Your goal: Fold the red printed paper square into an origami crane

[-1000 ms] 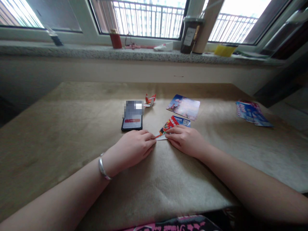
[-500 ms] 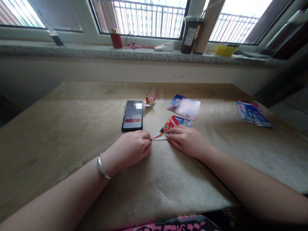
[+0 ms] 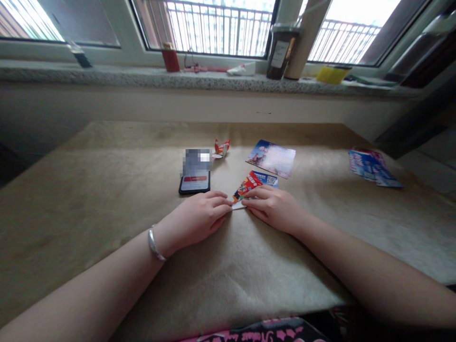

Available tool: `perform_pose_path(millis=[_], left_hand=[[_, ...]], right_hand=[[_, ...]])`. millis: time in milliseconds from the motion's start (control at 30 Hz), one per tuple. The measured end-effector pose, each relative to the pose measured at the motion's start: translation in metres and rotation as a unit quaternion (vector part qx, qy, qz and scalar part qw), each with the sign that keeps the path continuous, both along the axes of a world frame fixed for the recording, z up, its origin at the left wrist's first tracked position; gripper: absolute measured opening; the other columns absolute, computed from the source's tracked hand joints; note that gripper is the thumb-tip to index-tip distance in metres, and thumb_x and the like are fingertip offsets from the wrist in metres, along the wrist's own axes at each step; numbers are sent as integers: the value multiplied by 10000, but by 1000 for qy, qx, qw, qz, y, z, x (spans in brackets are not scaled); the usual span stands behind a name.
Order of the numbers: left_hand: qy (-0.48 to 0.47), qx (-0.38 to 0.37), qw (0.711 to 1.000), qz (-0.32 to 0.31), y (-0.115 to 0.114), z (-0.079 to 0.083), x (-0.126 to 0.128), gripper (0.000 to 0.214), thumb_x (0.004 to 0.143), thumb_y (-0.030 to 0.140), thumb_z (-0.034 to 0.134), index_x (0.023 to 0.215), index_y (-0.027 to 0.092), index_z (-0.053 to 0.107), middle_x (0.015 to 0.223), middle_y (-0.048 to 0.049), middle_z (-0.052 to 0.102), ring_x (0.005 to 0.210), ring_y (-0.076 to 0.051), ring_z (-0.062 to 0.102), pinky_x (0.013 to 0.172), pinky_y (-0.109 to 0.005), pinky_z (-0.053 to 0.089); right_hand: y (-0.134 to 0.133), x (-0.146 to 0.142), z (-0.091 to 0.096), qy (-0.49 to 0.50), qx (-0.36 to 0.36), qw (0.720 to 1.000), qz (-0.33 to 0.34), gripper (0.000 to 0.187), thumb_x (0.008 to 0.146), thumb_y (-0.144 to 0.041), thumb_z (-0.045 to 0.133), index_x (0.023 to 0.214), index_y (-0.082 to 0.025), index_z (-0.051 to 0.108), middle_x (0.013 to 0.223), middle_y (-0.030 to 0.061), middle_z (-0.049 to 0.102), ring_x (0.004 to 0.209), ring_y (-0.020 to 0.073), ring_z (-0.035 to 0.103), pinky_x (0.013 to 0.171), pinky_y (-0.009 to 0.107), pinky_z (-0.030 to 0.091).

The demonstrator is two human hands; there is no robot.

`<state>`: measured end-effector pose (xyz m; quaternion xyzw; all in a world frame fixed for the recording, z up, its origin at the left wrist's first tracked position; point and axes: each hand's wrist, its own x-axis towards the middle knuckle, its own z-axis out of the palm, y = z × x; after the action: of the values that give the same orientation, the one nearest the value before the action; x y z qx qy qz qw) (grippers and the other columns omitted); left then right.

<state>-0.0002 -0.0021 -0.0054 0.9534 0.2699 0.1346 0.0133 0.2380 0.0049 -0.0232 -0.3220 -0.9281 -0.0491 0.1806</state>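
Note:
A partly folded sheet of printed paper (image 3: 246, 185), red and blue with a white strip along its near edge, lies on the table between my hands. My left hand (image 3: 202, 214) has its closed fingertips on the paper's pointed left end. Across the sheet's right part, my right hand (image 3: 273, 207) presses with its fingers together and covers some of it. Beyond my left hand lies a phone (image 3: 194, 181) with a lit screen, its upper part pixelated. Behind that sits a small red and white folded paper piece (image 3: 222, 148).
A flat blue and pink printed sheet (image 3: 272, 157) lies beyond my right hand. Several similar leaflets (image 3: 374, 167) are stacked at the table's right. On the stone windowsill (image 3: 131, 78) stand a red container (image 3: 170, 59), a dark jar (image 3: 281, 52) and a yellow item (image 3: 332, 74).
My left hand has slid slightly right along the paper's pointed end, toward my right hand. Its fingertips now cover more of that end. My right hand has hardly moved.

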Motion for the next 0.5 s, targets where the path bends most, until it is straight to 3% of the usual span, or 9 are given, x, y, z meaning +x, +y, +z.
perform_pose_path(millis=[233, 333, 500], left_hand=[[-2, -21, 1000, -20, -4, 6, 0, 240, 896, 202, 412, 862, 149, 644, 960, -87, 641, 978, -179, 591, 857, -317, 511], [2, -41, 999, -7, -3, 3, 1, 227, 897, 199, 405, 969, 157, 616, 1053, -90, 610, 936, -166, 598, 818, -297, 517], [-3, -53, 999, 1, -4, -1, 3, 264, 871, 207, 465, 1113, 176, 566, 1153, -102, 566, 1059, -198, 557, 902, -338, 485]], right_hand=[[0, -3, 4, 0, 4, 1000, 23, 227, 906, -274, 472, 994, -261, 681, 914, 26, 693, 860, 145, 590, 745, 255, 447], [-1, -2, 8, -13, 5, 1000, 5, 225, 902, -273, 470, 921, -244, 692, 909, 18, 702, 839, 148, 598, 728, 259, 444], [-2, 2, 8, -22, -13, 1000, -4, 210, 889, -222, 479, 910, -235, 688, 920, 19, 695, 844, 143, 604, 744, 255, 451]])
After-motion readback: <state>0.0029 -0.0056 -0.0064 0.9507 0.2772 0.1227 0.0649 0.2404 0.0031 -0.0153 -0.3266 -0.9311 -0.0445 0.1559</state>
